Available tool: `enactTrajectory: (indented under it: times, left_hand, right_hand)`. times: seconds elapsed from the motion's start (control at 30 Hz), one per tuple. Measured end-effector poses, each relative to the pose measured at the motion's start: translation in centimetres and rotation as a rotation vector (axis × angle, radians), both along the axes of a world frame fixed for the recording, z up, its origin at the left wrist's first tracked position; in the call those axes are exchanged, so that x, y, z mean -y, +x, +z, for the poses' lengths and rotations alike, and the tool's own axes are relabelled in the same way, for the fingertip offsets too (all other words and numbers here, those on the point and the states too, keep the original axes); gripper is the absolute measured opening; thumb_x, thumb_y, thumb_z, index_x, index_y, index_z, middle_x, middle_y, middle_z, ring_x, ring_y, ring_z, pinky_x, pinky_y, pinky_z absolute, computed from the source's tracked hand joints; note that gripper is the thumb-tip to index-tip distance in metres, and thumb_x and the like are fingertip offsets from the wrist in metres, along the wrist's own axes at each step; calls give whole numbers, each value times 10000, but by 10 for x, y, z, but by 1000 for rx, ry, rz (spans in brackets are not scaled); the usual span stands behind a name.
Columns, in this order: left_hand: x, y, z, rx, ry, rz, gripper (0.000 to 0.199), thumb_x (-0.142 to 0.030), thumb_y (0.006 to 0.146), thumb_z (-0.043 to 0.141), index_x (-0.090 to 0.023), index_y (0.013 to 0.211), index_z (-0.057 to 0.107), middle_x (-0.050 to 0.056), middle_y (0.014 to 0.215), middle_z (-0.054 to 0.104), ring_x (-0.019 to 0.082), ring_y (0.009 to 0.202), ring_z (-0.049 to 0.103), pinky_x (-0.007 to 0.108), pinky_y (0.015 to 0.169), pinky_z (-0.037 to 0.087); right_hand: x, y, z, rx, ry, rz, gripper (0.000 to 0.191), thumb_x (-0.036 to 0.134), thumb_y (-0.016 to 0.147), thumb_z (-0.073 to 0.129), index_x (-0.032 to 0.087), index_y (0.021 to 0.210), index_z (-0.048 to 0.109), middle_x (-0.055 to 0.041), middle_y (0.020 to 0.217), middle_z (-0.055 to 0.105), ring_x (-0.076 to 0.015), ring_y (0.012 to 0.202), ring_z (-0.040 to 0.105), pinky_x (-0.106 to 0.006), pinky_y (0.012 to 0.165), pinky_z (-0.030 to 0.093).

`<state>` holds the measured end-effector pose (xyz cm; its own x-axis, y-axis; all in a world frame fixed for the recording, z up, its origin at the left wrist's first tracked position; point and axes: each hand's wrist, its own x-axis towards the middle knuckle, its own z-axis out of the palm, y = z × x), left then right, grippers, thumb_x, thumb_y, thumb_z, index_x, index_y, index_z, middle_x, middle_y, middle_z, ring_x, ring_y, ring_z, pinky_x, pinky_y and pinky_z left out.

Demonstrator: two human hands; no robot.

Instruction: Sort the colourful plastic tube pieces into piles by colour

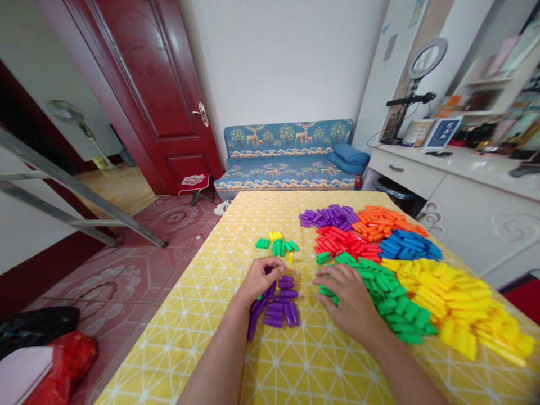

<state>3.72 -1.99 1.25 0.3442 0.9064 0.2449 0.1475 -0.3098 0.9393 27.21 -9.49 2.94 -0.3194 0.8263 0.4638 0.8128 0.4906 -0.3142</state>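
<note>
Over a cluster of purple plastic cap-like tubes (276, 312) my left hand (262, 277) is curled, thumb and fingertips pressed together. What lies in that pinch, if anything, is too small or hidden to make out. My right hand (350, 295) reaches over the left edge of a heap of green tubes (382, 287), fingers bent but apart. Some green pieces show between its thumb and fingers; a firm grip on them is not visible. Beyond my left hand lie several green tubes (278, 247), a few yellow tubes (275, 235) and one yellow piece (291, 257).
Heaps of yellow (459, 298), blue (409, 245), red (346, 243), orange (382, 222) and purple tubes (329, 216) cover the table's right side. A yellow patterned cloth (202, 332) covers the table. Behind stand a blue sofa (287, 163) and a white dresser (476, 191).
</note>
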Motion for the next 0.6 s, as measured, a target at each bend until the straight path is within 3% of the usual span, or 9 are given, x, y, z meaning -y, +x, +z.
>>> enactTrajectory:
  times: [0.1,0.27,0.33,0.4,0.5,0.6]
  left_hand:
    - [0,0,1,5,5,-2,170,-289,812,635,-129,787,690,44,784,676,156,750,602,253,726,452]
    - [0,0,0,10,-7,-5,152,-261,813,622,-129,825,697,38,763,672,148,723,598,247,702,454]
    - [-1,0,0,6,-16,10,133,-228,805,612,-132,839,699,27,727,659,141,688,589,243,678,450]
    - [-1,0,0,3,-5,22,123,-215,801,613,-137,841,701,25,729,655,143,696,593,246,685,455]
    - [-2,0,1,-19,71,35,115,-221,804,630,-149,840,712,43,815,665,164,803,614,266,768,469]
    - [-3,-1,-1,-28,133,50,126,-218,806,632,-161,874,722,61,908,656,176,876,615,280,814,476]
  right_hand:
    - [5,-28,-10,-135,-53,39,331,163,842,560,249,1153,631,-58,1185,624,-222,1110,555,-417,964,445]
    - [3,-62,-28,-205,-159,61,642,209,847,554,278,1457,368,-71,1456,432,-236,1311,432,-409,1059,411]
    - [-1,-68,-31,-178,-191,36,640,246,854,567,283,1460,364,-68,1423,473,-249,1279,459,-426,1049,413]
    - [-6,-73,-31,-152,-212,-6,536,256,861,563,267,1387,464,-68,1322,557,-256,1201,516,-426,1006,435]
    - [-14,-80,-29,-143,-227,-103,396,261,863,557,247,1258,561,-69,1176,624,-253,1065,589,-386,878,484]
    - [-21,-86,-29,-178,-221,-205,375,266,845,573,245,1219,563,-63,1120,634,-247,980,622,-351,779,489]
